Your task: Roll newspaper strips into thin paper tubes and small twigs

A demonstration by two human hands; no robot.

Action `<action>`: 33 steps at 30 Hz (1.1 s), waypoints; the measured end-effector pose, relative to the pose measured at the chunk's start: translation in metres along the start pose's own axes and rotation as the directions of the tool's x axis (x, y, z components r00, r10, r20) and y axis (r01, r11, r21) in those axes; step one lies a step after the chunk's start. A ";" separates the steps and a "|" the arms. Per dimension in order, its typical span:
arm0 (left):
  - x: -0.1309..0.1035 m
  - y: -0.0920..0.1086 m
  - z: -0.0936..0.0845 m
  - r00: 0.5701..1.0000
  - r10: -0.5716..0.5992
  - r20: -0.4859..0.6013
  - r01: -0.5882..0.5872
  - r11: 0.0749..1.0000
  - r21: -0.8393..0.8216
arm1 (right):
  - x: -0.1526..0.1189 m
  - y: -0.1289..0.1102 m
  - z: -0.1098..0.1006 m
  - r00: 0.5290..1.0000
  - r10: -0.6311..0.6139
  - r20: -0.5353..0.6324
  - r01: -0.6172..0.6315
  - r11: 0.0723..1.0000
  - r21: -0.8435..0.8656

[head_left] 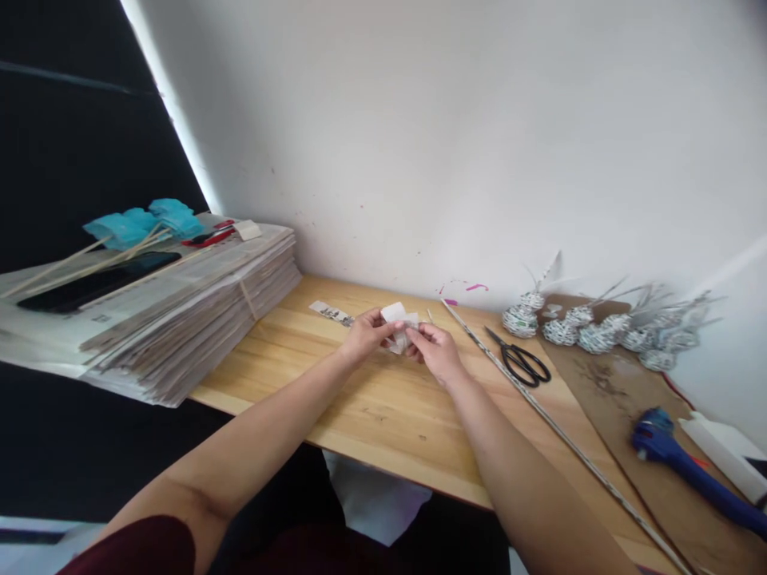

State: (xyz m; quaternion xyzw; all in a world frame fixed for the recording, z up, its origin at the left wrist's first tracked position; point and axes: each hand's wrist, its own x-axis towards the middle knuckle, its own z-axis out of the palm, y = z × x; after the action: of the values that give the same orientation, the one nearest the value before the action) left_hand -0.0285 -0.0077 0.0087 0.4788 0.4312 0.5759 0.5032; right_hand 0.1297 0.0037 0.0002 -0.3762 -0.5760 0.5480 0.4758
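Observation:
Above the wooden table point(371, 407), my left hand point(364, 334) pinches a small piece of pale paper point(394, 314) from its left side. My right hand point(435, 345) grips the same folded or crumpled paper from the right, with fingertips close to those of the left. The fingers cover part of the paper. A printed paper strip point(331, 312) lies just beyond my left hand. To the right of my right hand rest black-handled scissors point(521, 363) and a long thin rolled-paper rod point(551, 423).
At left, a tall newspaper stack point(252, 295) carries blue paper pieces on sticks point(120, 230), a phone point(99, 281) and a red tool point(209, 237). Several woven paper shapes point(605, 331) stand by the wall. A blue glue gun point(677, 455) lies on brown cardboard point(617, 431).

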 end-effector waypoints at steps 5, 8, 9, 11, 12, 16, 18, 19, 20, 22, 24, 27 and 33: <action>0.003 -0.004 -0.015 0.994 -0.066 -0.091 0.047 0.980 -0.196 | 0.006 0.003 -0.007 0.989 0.120 -0.084 -0.103 0.978 0.179; 0.007 -0.003 -0.026 0.986 -0.084 -0.147 0.047 0.969 -0.243 | 0.008 0.000 -0.011 0.984 0.161 -0.080 -0.128 0.940 0.315; 0.009 -0.003 -0.029 0.982 -0.082 -0.173 0.036 0.965 -0.258 | 0.009 -0.001 -0.012 0.982 0.163 -0.098 -0.119 0.928 0.353; 0.013 0.001 -0.034 0.969 -0.058 -0.239 -0.013 0.958 -0.285 | 0.011 -0.003 -0.015 0.973 0.160 -0.169 -0.079 0.910 0.407; 0.015 0.004 -0.037 0.959 -0.036 -0.280 -0.050 0.954 -0.295 | 0.013 -0.004 -0.017 0.965 0.153 -0.212 -0.051 0.905 0.422; 0.013 0.021 -0.057 0.880 0.059 -0.471 -0.216 0.934 -0.286 | 0.017 -0.007 -0.028 0.921 0.080 -0.382 0.082 0.917 0.391; 0.007 0.030 -0.074 0.825 0.118 -0.553 -0.286 0.931 -0.228 | 0.018 -0.008 -0.031 0.895 0.053 -0.443 0.127 0.922 0.366; 0.003 0.034 -0.084 0.801 0.152 -0.579 -0.312 0.932 -0.186 | 0.018 -0.008 -0.032 0.888 0.040 -0.459 0.139 0.926 0.350; -0.001 0.037 -0.095 0.778 0.185 -0.601 -0.331 0.933 -0.141 | 0.018 -0.008 -0.032 0.884 0.026 -0.466 0.146 0.933 0.329; -0.011 0.041 -0.116 0.733 0.226 -0.642 -0.334 0.941 -0.050 | 0.018 -0.008 -0.031 0.886 -0.001 -0.463 0.145 0.951 0.274; -0.020 0.041 -0.134 0.697 0.245 -0.674 -0.297 0.954 0.039 | 0.018 -0.007 -0.029 0.889 -0.023 -0.456 0.143 0.962 0.231; -0.037 0.036 -0.151 0.679 0.242 -0.693 -0.203 0.969 0.140 | 0.017 -0.004 -0.027 0.894 -0.030 -0.448 0.142 0.965 0.219; -0.067 0.035 -0.166 0.603 0.349 -0.718 -0.119 0.929 0.351 | 0.016 0.003 -0.025 0.926 -0.041 -0.375 0.125 0.971 0.203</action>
State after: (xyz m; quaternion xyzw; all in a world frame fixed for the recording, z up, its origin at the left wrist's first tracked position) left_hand -0.1953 -0.0806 0.0067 0.3034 0.6103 0.7216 0.1211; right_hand 0.1497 0.0263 -0.0024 -0.3916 -0.4270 0.5081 0.6373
